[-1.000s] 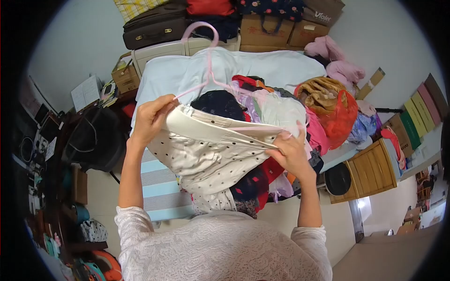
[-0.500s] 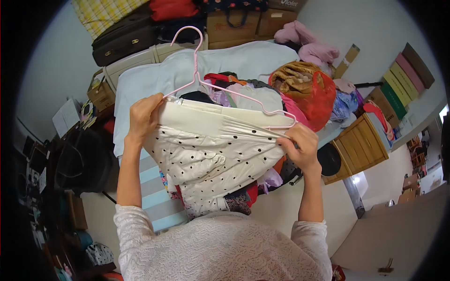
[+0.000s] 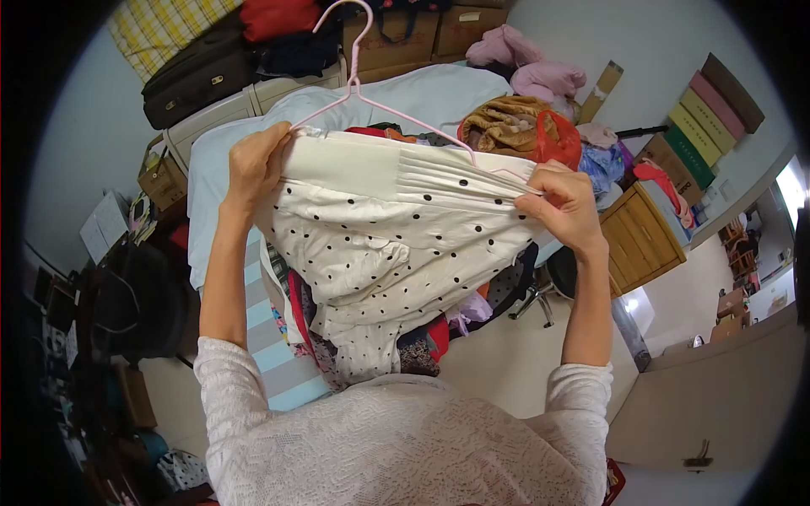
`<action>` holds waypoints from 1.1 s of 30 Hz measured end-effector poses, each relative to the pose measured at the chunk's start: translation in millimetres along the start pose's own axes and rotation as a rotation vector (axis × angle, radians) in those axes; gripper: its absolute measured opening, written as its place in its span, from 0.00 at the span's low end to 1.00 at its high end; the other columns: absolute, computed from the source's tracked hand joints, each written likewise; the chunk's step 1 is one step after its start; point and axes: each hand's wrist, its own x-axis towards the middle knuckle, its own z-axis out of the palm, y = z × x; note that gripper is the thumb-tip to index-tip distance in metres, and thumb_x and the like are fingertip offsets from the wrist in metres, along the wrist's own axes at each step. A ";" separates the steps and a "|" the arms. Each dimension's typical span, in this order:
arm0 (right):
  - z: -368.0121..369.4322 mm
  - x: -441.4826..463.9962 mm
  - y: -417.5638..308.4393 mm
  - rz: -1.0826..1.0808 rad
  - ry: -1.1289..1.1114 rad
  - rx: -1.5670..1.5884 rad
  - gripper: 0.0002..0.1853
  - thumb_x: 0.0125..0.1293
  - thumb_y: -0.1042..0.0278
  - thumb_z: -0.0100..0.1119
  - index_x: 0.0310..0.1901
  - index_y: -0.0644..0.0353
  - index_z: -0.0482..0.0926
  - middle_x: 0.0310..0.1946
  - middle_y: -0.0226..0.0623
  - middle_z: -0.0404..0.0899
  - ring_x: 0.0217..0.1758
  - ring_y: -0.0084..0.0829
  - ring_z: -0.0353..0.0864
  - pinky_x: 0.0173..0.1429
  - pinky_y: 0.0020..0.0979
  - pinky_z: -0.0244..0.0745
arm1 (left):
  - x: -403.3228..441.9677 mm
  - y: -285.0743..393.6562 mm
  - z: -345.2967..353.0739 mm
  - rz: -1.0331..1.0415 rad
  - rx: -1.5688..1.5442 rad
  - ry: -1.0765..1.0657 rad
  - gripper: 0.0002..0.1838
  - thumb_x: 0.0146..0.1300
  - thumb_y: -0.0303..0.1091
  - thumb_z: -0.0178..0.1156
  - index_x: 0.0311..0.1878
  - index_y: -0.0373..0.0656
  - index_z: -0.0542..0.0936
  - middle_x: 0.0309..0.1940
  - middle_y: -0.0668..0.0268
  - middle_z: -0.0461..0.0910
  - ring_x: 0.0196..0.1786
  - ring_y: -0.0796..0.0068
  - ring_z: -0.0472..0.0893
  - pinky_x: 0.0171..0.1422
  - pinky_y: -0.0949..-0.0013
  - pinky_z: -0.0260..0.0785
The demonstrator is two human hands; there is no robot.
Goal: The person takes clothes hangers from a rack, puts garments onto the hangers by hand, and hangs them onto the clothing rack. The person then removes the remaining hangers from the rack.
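A white skirt with black polka dots (image 3: 380,244) hangs stretched between my two hands by its pale elastic waistband. My left hand (image 3: 257,167) is closed on the left end of the waistband, close to one arm of a pink hanger (image 3: 354,80). At the waistband's right end, the fingers of my right hand (image 3: 567,202) pinch the gathered fabric. The hanger's hook points up, and its lower right part is tucked behind or inside the waistband. The skirt's lower part hangs down toward my body and covers part of the clothes behind it.
Behind the skirt is a bed (image 3: 211,177) with piled clothes. A red plastic bag (image 3: 558,139) and a brown blanket-like cloth (image 3: 498,122) lie at its right. A wooden cabinet (image 3: 643,240) stands to the right, a black chair (image 3: 139,295) to the left. Suitcases and boxes line the back.
My right hand has moved outward and up, pulling the waistband wider. The skirt and hanger have risen in view, and the hanger's right end is now mostly covered by the waistband.
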 end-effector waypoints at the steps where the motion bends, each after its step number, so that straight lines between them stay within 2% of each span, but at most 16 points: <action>1: -4.2 -0.3 -2.5 -0.004 0.000 -0.003 0.11 0.50 0.64 0.69 0.22 0.61 0.79 0.18 0.32 0.73 0.22 0.28 0.65 0.31 0.30 0.60 | 5.1 0.7 2.5 0.001 0.002 0.005 0.07 0.58 0.23 0.60 0.40 0.39 0.80 0.24 0.59 0.79 0.24 0.60 0.78 0.29 0.65 0.69; 6: -42.2 7.7 -32.6 -0.091 -0.262 0.109 0.16 0.51 0.64 0.70 0.17 0.61 0.72 0.12 0.33 0.63 0.20 0.28 0.59 0.27 0.31 0.54 | 50.7 22.7 8.3 0.121 -0.075 0.102 0.07 0.56 0.23 0.62 0.39 0.39 0.80 0.29 0.59 0.81 0.28 0.61 0.80 0.33 0.66 0.70; 10: -50.3 11.6 -66.2 -0.131 -0.509 0.228 0.19 0.52 0.63 0.70 0.16 0.60 0.69 0.12 0.34 0.59 0.17 0.31 0.54 0.24 0.31 0.51 | 80.2 52.2 16.2 0.112 -0.242 -0.011 0.08 0.55 0.23 0.62 0.39 0.40 0.81 0.30 0.60 0.81 0.31 0.62 0.81 0.35 0.67 0.71; 11: -49.7 7.6 -73.8 -0.125 -0.508 0.212 0.19 0.52 0.63 0.70 0.16 0.60 0.69 0.12 0.34 0.59 0.17 0.31 0.54 0.24 0.31 0.51 | 79.6 55.6 22.2 0.117 -0.252 0.001 0.08 0.55 0.23 0.62 0.39 0.40 0.81 0.30 0.60 0.81 0.31 0.62 0.81 0.35 0.67 0.71; 13: -45.6 -0.8 -86.5 -0.110 -0.133 -0.140 0.19 0.52 0.64 0.70 0.15 0.60 0.69 0.11 0.35 0.59 0.16 0.30 0.56 0.24 0.31 0.52 | 79.4 63.6 34.3 0.035 -0.347 0.088 0.08 0.55 0.23 0.62 0.39 0.40 0.81 0.30 0.60 0.81 0.32 0.63 0.81 0.35 0.68 0.71; 15: -36.1 -5.3 -94.7 -0.148 0.013 -0.280 0.16 0.46 0.65 0.73 0.18 0.59 0.72 0.13 0.32 0.62 0.18 0.32 0.61 0.26 0.31 0.54 | 81.3 73.1 40.6 0.066 -0.388 0.047 0.08 0.55 0.23 0.62 0.39 0.40 0.81 0.31 0.60 0.82 0.32 0.63 0.81 0.34 0.68 0.71; 17: -29.5 -12.7 -101.0 -0.272 0.087 -0.542 0.12 0.47 0.64 0.72 0.26 0.60 0.77 0.18 0.32 0.69 0.21 0.32 0.64 0.27 0.32 0.57 | 83.6 85.8 51.7 0.131 -0.431 -0.012 0.08 0.55 0.23 0.62 0.39 0.39 0.80 0.32 0.60 0.82 0.32 0.63 0.81 0.35 0.68 0.71; 18: -28.3 -18.7 -103.7 -0.176 -0.022 -0.459 0.17 0.48 0.62 0.71 0.37 0.60 0.79 0.29 0.36 0.75 0.29 0.35 0.70 0.33 0.33 0.65 | 84.4 92.1 55.6 0.135 -0.480 -0.020 0.08 0.54 0.23 0.62 0.39 0.38 0.80 0.33 0.60 0.82 0.32 0.62 0.81 0.35 0.69 0.71; 19: -28.8 -28.0 -103.8 -0.130 -0.018 -0.416 0.33 0.46 0.55 0.72 0.53 0.60 0.74 0.48 0.43 0.73 0.48 0.40 0.73 0.48 0.34 0.70 | 85.1 97.3 60.8 0.148 -0.516 -0.011 0.08 0.54 0.23 0.62 0.39 0.38 0.80 0.33 0.60 0.82 0.32 0.62 0.81 0.35 0.69 0.71; 21: -41.6 -46.0 -116.9 -0.029 0.180 -0.511 0.47 0.44 0.48 0.73 0.64 0.59 0.62 0.62 0.44 0.62 0.63 0.42 0.64 0.62 0.37 0.64 | 84.3 106.2 72.3 0.102 -0.638 -0.124 0.07 0.55 0.24 0.62 0.39 0.38 0.80 0.32 0.61 0.82 0.31 0.63 0.81 0.35 0.68 0.70; 22: -51.4 -64.2 -121.6 0.184 0.224 -0.464 0.53 0.45 0.45 0.72 0.68 0.59 0.54 0.68 0.42 0.53 0.69 0.40 0.56 0.66 0.40 0.60 | 81.9 107.9 78.4 0.118 -0.676 -0.124 0.07 0.55 0.24 0.62 0.39 0.38 0.80 0.32 0.61 0.82 0.31 0.63 0.81 0.35 0.68 0.70; 25: -62.1 -114.5 -146.2 0.745 0.038 -0.127 0.28 0.64 0.51 0.58 0.57 0.64 0.69 0.48 0.38 0.74 0.51 0.29 0.72 0.54 0.29 0.67 | 80.7 122.9 97.2 0.031 -0.887 -0.070 0.07 0.56 0.26 0.61 0.39 0.38 0.81 0.30 0.61 0.82 0.30 0.64 0.81 0.35 0.68 0.69; 26: -55.4 -126.8 -155.9 0.779 0.058 -0.148 0.28 0.64 0.51 0.58 0.57 0.64 0.69 0.48 0.38 0.74 0.51 0.29 0.72 0.54 0.29 0.67 | 83.1 133.4 99.4 0.056 -0.918 -0.092 0.07 0.59 0.25 0.59 0.40 0.38 0.81 0.30 0.61 0.82 0.31 0.67 0.80 0.37 0.70 0.69; 28: -40.4 -153.5 -191.7 0.937 0.095 -0.250 0.15 0.68 0.61 0.53 0.45 0.67 0.75 0.27 0.36 0.74 0.32 0.25 0.73 0.41 0.29 0.69 | 93.0 167.9 103.2 0.103 -0.995 -0.274 0.09 0.63 0.28 0.58 0.45 0.36 0.80 0.34 0.63 0.82 0.35 0.73 0.79 0.41 0.73 0.68; 31: -43.9 -178.1 -229.5 0.985 0.414 -0.416 0.13 0.67 0.63 0.54 0.38 0.67 0.77 0.20 0.34 0.69 0.26 0.20 0.67 0.33 0.27 0.66 | 108.2 199.9 117.6 0.025 -1.396 -0.268 0.12 0.60 0.29 0.60 0.47 0.39 0.80 0.31 0.67 0.80 0.28 0.80 0.74 0.37 0.73 0.68; 33: -56.8 -210.4 -256.4 1.011 0.484 -0.478 0.13 0.68 0.64 0.54 0.36 0.68 0.77 0.20 0.29 0.69 0.26 0.16 0.64 0.31 0.23 0.63 | 120.3 211.5 126.2 0.138 -1.551 -0.315 0.23 0.57 0.39 0.65 0.55 0.40 0.76 0.40 0.64 0.79 0.40 0.77 0.76 0.48 0.73 0.69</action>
